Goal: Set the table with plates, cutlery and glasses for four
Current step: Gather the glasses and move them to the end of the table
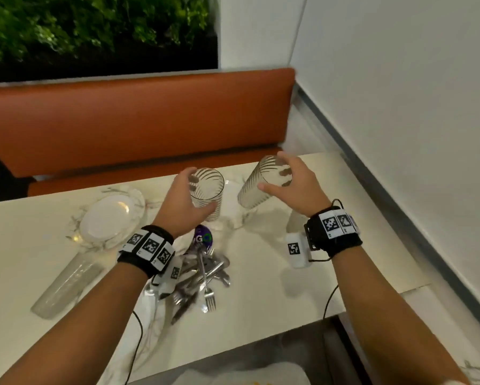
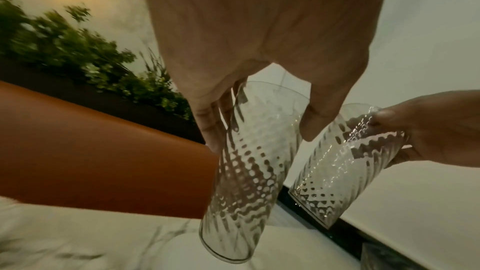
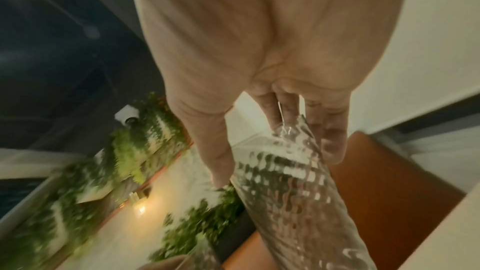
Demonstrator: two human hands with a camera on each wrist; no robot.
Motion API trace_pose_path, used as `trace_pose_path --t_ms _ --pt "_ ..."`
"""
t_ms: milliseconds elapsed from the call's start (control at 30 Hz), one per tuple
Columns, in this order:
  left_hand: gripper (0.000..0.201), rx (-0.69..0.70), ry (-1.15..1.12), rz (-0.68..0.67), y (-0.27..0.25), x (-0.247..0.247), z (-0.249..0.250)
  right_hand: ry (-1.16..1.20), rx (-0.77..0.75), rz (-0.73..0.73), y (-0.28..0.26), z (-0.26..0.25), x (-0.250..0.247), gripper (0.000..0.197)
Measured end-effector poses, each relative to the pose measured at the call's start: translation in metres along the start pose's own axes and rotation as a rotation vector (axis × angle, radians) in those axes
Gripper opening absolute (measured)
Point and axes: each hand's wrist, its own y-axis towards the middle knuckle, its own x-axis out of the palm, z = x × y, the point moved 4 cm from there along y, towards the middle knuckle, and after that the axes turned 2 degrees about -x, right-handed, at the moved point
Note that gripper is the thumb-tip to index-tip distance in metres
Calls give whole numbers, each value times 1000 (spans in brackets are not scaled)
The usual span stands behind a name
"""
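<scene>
My left hand (image 1: 190, 197) grips a ribbed clear glass (image 1: 209, 194) near its rim, held above the marble table (image 1: 275, 273); the left wrist view shows the same glass (image 2: 249, 171) hanging off the surface. My right hand (image 1: 283, 180) grips a second ribbed glass (image 1: 254, 190), tilted to the left and also lifted; it fills the right wrist view (image 3: 293, 192). A clear glass plate (image 1: 108, 218) lies at the table's left. A pile of forks and other cutlery (image 1: 202, 276) sits between my forearms. A further glass (image 1: 66, 284) lies on its side at the left.
An orange padded bench (image 1: 139, 120) runs along the table's far side, with a plant wall (image 1: 94, 26) behind it. A white wall (image 1: 400, 93) closes the right side. A purple packet (image 1: 203, 238) lies by the cutlery. Cables trail from my wrists.
</scene>
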Motion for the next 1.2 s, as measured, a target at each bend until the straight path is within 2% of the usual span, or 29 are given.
trace_pose_path --t_ms 100,233,400,533,800,933,1200 --pt "92 -19 -2 -30 56 46 48 -54 84 103 44 48 -56 90" --pt "91 -77 -11 -86 125 115 92 -151 193 81 94 132 -96 94" --pt "92 -193 20 -165 191 203 111 -230 315 -28 133 236 -107 99" --pt "96 -264 71 -244 223 262 109 -251 356 -49 149 289 -105 99" --pt "98 -252 171 -344 269 338 128 -282 332 83 194 324 -133 93" --pt "98 -234 183 -367 280 364 139 -304 299 64 210 336 -142 91" --pt "95 -183 174 -326 286 386 150 -406 259 42 225 343 -148 92"
